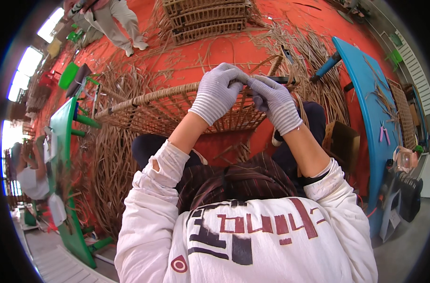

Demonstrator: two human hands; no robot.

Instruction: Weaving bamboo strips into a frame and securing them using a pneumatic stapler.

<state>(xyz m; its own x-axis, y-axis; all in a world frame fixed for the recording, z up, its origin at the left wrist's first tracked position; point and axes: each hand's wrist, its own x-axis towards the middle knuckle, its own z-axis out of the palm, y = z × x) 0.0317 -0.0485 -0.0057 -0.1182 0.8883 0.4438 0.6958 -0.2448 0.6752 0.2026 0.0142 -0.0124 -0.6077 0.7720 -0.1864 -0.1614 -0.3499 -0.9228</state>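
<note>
A tan woven basket (151, 100) with an open lattice lies before my knees, its wrapped rim running from the left up to my hands. Both hands wear grey striped gloves. My left hand (218, 93) is closed over the rim, fingers bent down around it. Close beside it, my right hand (275, 103) is closed too, thumb and fingers curled at the same rim. The fingertips of both hands meet there; whether a thin strip is pinched between them is hidden. To the right of my right hand, a dark bar (280, 79) shows along the basket's edge.
Loose flat strips (113, 165) heap up at left, with more (325, 70) at right on the red floor. A green table (66, 188) stands left. On the right, a blue table (365, 94) bears pink-handled pliers (383, 135). Stacked baskets (208, 21) and a person (116, 21) are ahead.
</note>
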